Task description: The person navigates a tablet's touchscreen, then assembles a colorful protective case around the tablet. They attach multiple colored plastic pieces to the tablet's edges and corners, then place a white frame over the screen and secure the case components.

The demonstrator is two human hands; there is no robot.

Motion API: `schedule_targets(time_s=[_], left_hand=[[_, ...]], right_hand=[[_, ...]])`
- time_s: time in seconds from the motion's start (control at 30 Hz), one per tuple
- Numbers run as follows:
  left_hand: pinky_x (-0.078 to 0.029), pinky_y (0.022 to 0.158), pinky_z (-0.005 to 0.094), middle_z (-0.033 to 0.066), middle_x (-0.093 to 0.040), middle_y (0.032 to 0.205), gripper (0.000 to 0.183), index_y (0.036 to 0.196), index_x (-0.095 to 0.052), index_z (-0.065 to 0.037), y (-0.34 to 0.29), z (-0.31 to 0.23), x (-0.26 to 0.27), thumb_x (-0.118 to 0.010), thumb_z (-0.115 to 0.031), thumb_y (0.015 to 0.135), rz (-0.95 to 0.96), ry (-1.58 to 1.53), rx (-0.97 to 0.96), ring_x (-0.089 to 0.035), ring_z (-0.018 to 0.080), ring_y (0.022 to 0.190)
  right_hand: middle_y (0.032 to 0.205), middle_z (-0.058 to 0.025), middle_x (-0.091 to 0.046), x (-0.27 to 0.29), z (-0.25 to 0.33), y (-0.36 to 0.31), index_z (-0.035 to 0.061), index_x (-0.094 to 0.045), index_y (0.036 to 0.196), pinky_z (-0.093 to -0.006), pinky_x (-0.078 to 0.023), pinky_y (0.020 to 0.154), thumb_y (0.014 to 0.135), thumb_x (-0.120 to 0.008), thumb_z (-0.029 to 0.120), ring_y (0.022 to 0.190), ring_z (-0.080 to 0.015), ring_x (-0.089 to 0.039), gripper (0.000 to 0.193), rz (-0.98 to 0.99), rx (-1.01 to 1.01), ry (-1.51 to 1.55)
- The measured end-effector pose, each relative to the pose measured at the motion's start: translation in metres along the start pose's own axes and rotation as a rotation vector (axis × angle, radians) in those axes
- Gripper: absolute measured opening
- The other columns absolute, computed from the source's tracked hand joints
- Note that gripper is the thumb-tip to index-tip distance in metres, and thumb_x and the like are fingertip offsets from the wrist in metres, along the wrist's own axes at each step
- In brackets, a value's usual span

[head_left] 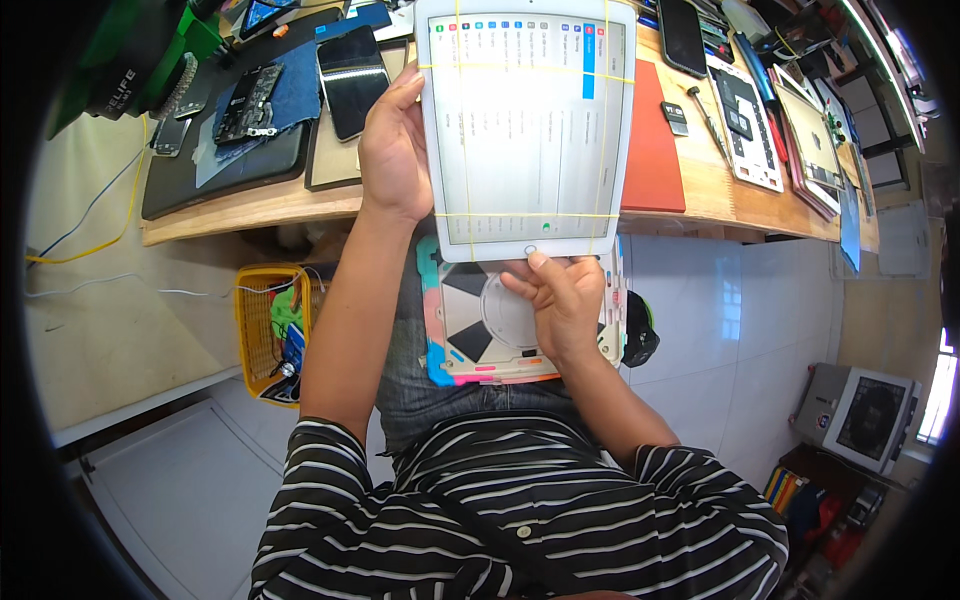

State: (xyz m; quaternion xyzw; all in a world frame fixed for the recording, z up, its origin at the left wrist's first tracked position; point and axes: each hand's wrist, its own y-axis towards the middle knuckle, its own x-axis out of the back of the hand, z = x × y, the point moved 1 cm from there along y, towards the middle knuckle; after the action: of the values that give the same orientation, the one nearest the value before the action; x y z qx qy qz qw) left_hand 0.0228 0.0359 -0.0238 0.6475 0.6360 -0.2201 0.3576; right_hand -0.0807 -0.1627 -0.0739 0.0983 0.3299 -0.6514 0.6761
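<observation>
Holding a lit white tablet (520, 185), left hand (395, 160) clasping its side, right hand (572, 305) half-curled at its lower border, whether pinching unclear, colourful-edged case (485, 320) below.

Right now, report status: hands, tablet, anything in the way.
Left hand holding tablet, left edge. Right hand at bottom edge, thumb by round button. Screen lit, only yellow bands in its way. Colourful case on lap, partly behind tablet.

We see white rect. tablet (530, 130), smooth glass-look front; multicolour rect. plastic case (500, 315), matt; lt-brown wood bench (735, 208); glossy white floor tiles (690, 300).
</observation>
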Motion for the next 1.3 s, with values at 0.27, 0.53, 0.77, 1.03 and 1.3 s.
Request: schedule_targets(time_s=[0.27,0.53,0.77,1.03,1.3], left_hand=[[-0.052,0.104,0.035,0.0146,-0.069,0.129,0.046,0.142,-0.052,0.004,-0.006,0.003,-0.002,-0.042,-0.023,0.106,-0.053,0.045,-0.04,-0.068,0.02,0.116],[-0.053,0.104,0.0376,0.0164,-0.069,0.129,0.045,0.141,-0.053,0.004,-0.003,0.006,0.011,-0.041,-0.024,0.108,0.032,-0.003,-0.034,-0.068,0.0229,0.118],[-0.056,0.1,0.0374,0.0158,-0.071,0.123,0.04,0.135,-0.057,0.004,-0.004,0.008,0.01,-0.042,-0.021,0.107,0.02,-0.047,-0.047,-0.071,0.0221,0.112],[-0.057,0.094,0.0347,0.0143,-0.072,0.115,0.038,0.131,-0.058,0.005,-0.006,0.005,-0.001,-0.042,-0.018,0.105,-0.03,-0.026,-0.03,-0.071,0.0187,0.102],[-0.058,0.094,0.0341,0.0138,-0.072,0.113,0.034,0.125,-0.061,0.005,-0.004,0.006,0.001,-0.042,-0.017,0.106,-0.028,-0.018,-0.042,-0.072,0.0187,0.1]], right_hand=[[0.112,-0.0217,-0.069,-0.005,-0.003,0.0,-0.0111,-0.05,0.126,-0.0352,-0.068,0.074,0.097,-0.063,-0.001,0.097,-0.0256,-0.075,0.033,-0.067,0.046,-0.075],[0.111,-0.0232,-0.072,0.001,0.0,0.001,-0.011,-0.055,0.126,-0.0352,-0.066,0.076,0.097,-0.065,0.005,0.102,-0.0287,-0.076,0.034,0.016,-0.002,-0.126],[0.117,-0.0198,-0.074,0.006,0.001,-0.011,-0.0043,-0.058,0.13,-0.0341,-0.06,0.084,0.1,-0.068,0.016,0.106,-0.0289,-0.075,0.037,0.245,-0.284,-0.424],[0.105,-0.0116,-0.075,-0.007,0.014,-0.039,-0.0048,-0.065,0.119,-0.0276,-0.058,0.084,0.102,-0.068,0.009,0.096,-0.0146,-0.074,0.023,0.483,-0.339,-0.475],[0.116,-0.0149,-0.073,-0.005,0.089,-0.015,0.0002,-0.073,0.108,-0.0331,-0.055,0.087,0.092,-0.074,0.004,0.109,-0.0244,-0.07,0.017,0.247,0.656,-0.978]])
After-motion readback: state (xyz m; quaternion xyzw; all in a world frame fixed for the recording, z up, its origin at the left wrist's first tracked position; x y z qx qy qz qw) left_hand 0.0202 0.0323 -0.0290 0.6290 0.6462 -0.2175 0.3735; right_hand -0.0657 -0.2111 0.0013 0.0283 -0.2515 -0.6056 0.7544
